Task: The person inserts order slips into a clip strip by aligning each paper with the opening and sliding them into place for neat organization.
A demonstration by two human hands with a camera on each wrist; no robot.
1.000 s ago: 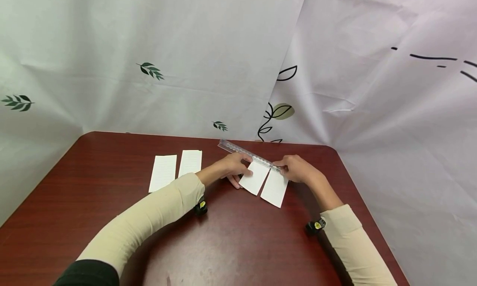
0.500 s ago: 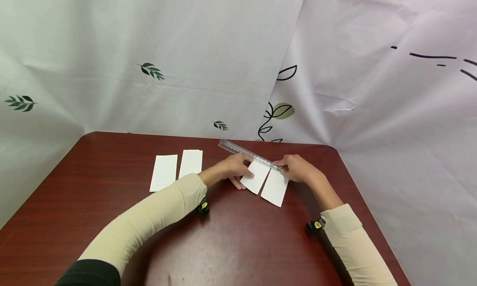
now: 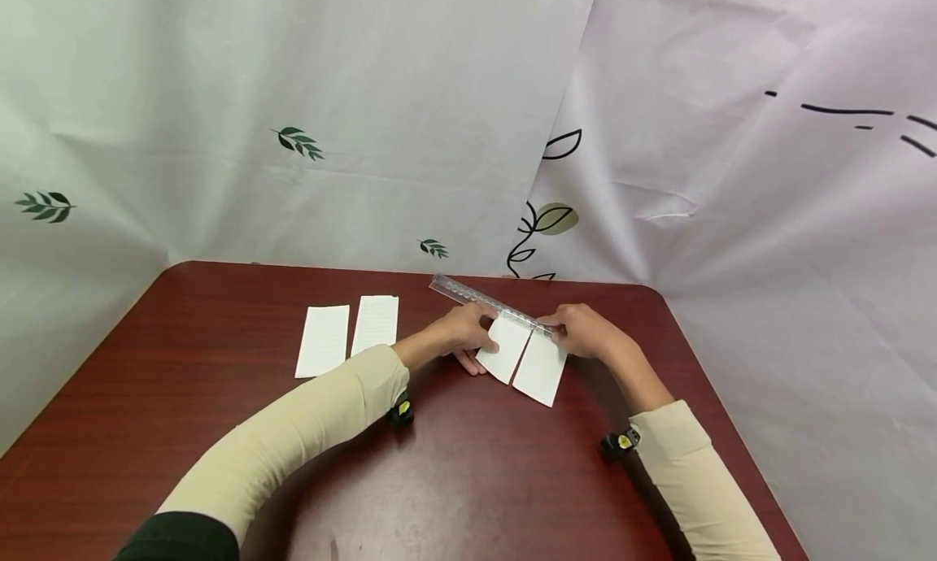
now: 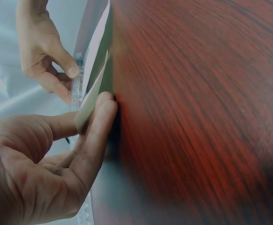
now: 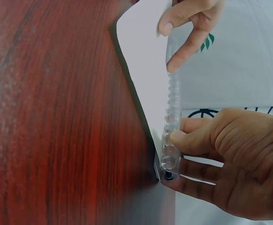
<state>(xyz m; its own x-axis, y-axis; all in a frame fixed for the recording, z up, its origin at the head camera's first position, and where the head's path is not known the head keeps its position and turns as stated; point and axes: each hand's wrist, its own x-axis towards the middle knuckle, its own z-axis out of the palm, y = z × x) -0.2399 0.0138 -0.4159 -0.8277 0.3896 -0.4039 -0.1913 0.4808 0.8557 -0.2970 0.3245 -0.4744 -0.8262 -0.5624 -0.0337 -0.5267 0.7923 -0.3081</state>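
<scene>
A clear plastic ruler (image 3: 455, 289) lies slantwise near the back of the table, over the far edges of two white paper pieces, the left paper piece (image 3: 505, 348) and the right paper piece (image 3: 540, 369). My left hand (image 3: 464, 327) pinches the side of the left paper piece between thumb (image 4: 64, 125) and fingers, and that paper bends up off the table. At the ruler's right end, my right hand (image 3: 581, 331) grips it, with the thumb (image 5: 193, 140) on top and the other fingers along its far side. A narrow gap separates the two pieces.
Two lined paper slips, a left slip (image 3: 322, 340) and a right slip (image 3: 376, 321), lie on the reddish-brown table (image 3: 468, 480); my left sleeve (image 3: 293, 439) overlaps their near ends. A white printed curtain (image 3: 351, 195) hangs behind the table and along its sides.
My left hand has shifted slightly right with the left paper piece's edge, which curls more, and the gap between the pieces has narrowed. The right hand and ruler stay in place.
</scene>
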